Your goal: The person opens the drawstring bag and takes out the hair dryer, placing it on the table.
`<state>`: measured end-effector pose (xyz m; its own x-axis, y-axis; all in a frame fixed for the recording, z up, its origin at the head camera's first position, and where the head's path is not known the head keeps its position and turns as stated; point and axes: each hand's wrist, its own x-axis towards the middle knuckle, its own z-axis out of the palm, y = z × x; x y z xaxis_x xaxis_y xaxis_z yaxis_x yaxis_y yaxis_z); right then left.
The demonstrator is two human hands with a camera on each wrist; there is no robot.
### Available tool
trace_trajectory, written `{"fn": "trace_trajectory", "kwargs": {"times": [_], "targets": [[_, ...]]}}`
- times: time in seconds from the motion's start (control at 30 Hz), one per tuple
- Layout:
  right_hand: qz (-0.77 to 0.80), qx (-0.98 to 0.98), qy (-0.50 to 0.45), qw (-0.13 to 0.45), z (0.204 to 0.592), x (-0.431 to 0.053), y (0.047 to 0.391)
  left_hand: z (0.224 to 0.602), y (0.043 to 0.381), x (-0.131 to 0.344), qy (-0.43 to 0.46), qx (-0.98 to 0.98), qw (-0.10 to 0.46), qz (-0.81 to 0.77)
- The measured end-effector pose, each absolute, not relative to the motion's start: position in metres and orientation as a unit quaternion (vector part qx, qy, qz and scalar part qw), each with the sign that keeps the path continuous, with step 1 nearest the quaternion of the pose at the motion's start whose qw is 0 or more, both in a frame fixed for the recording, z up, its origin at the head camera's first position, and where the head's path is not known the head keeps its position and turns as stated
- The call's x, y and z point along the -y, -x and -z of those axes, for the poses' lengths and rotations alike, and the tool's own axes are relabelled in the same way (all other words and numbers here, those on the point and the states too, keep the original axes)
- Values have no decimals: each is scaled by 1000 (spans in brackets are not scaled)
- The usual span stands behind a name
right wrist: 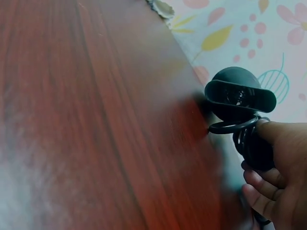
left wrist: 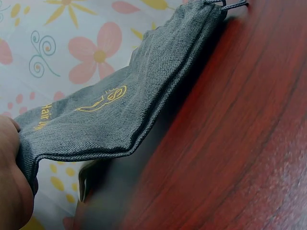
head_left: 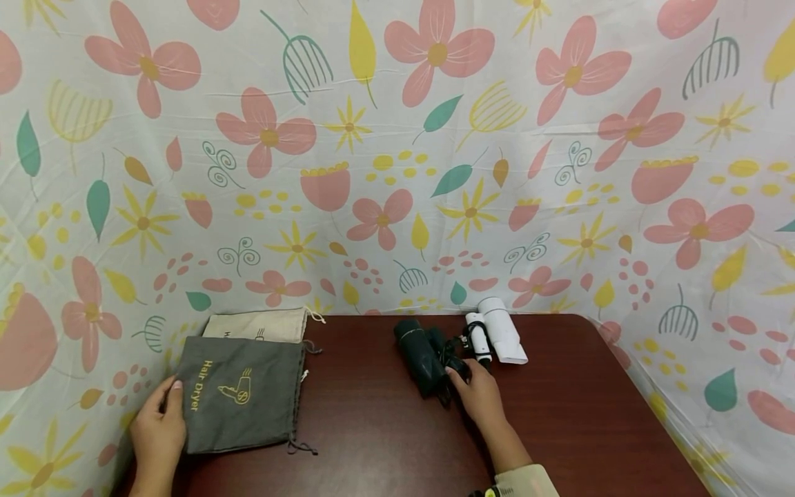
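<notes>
My left hand (head_left: 158,424) pinches the near left edge of a grey drawstring bag (head_left: 242,397) printed "Hair Dryer" in yellow. In the left wrist view the pinched side of the grey bag (left wrist: 120,115) is raised off the wood. My right hand (head_left: 481,399) holds a dark hair dryer (head_left: 419,359) by its handle, where a black cord is wound. Seen from the right wrist, the dark dryer's flat nozzle (right wrist: 240,96) faces the camera, with loops of cord (right wrist: 244,129) beside my thumb. Part of the handle is hidden behind my fingers.
Behind the grey bag lies a cream drawstring bag (head_left: 267,324), partly covered. A white hair dryer (head_left: 502,331) with a dark cord on its handle rests near the table's back edge. Floral cloth (head_left: 385,172) hangs around the reddish-brown table (head_left: 360,421).
</notes>
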<state>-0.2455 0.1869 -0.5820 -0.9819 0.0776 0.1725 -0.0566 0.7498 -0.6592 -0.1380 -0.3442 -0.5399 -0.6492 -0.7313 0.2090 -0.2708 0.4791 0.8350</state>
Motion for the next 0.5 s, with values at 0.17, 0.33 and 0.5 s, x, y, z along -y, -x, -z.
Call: {"fn": "trace_trajectory", "kwargs": {"times": [0.17, 0.33, 0.5], "targets": [[-357, 927, 0, 117, 581, -183, 248, 545, 136, 348, -308, 808, 302, 401], [-358, 924, 9, 137, 581, -179, 252, 547, 135, 352, -315, 810, 300, 393], [-353, 924, 23, 145, 583, -177, 256, 550, 135, 356, -320, 809, 296, 394]]}}
